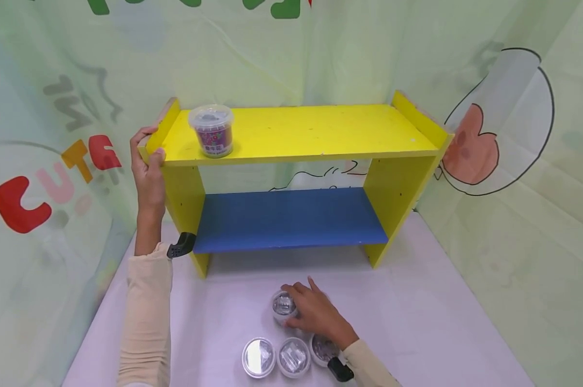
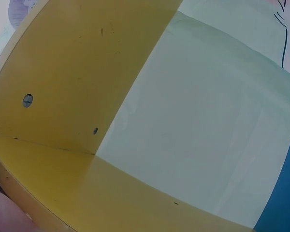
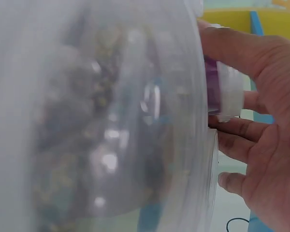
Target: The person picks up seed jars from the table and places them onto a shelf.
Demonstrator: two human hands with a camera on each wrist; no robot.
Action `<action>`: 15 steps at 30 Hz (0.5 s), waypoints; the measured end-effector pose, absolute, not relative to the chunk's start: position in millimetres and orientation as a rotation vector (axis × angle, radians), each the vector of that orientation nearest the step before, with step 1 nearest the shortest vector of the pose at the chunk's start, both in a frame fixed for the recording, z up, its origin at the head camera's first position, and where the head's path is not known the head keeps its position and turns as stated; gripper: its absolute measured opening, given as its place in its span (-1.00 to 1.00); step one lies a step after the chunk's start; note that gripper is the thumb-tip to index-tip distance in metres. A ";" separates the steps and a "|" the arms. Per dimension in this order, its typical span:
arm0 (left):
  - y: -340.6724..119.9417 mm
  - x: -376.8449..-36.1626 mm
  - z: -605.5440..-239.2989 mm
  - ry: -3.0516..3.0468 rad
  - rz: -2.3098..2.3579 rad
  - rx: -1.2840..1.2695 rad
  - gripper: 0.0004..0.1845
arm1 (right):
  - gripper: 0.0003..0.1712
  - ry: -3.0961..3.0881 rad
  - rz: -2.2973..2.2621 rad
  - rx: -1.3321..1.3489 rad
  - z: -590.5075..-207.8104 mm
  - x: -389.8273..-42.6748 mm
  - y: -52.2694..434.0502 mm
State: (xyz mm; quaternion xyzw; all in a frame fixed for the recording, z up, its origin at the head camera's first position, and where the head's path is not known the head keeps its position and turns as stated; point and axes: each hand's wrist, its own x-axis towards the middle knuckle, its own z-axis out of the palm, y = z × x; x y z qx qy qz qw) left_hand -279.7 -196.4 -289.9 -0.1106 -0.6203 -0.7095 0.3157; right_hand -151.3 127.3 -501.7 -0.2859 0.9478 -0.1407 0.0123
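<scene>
At the far left I have my left hand [image 1: 148, 172] raised and wrapped around the front left corner of the yellow shelf [image 1: 311, 134], fingers curled over the end board and thumb on the front edge; its wrist view shows only the yellow underside and side panel of that shelf, with pale backdrop behind. Just to the right of that hand, one lidded tub [image 1: 212, 130] with a purple label stands upright on the top board, near its left end. Below it runs the blue lower board [image 1: 291, 219]. Further right and nearer to me, on the white counter [image 1: 417, 322], my right hand [image 1: 315, 313] grasps a clear-lidded tub [image 1: 283, 306], fingers curled around its side; the right wrist view shows those fingers against a purple-banded tub, with another clear lid filling most of the frame. Three more tubs [image 1: 291, 356] sit in a row just in front of that one, the rightmost partly under my wrist.
</scene>
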 end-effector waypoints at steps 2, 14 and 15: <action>-196.7 -280.0 -290.1 -1.626 -1.873 -0.296 -0.56 | -0.11 2.961 -0.511 -0.858 -500.8 -151.5 127.4; -197.5 -281.5 -290.7 -1.613 -1.886 -0.318 -0.56 | -0.20 2.824 -1.223 -0.609 -489.2 -156.9 130.4; -197.6 -281.6 -290.9 -1.611 -1.886 -0.319 -0.56 | -0.22 2.799 -1.286 -0.593 -488.2 -157.0 130.4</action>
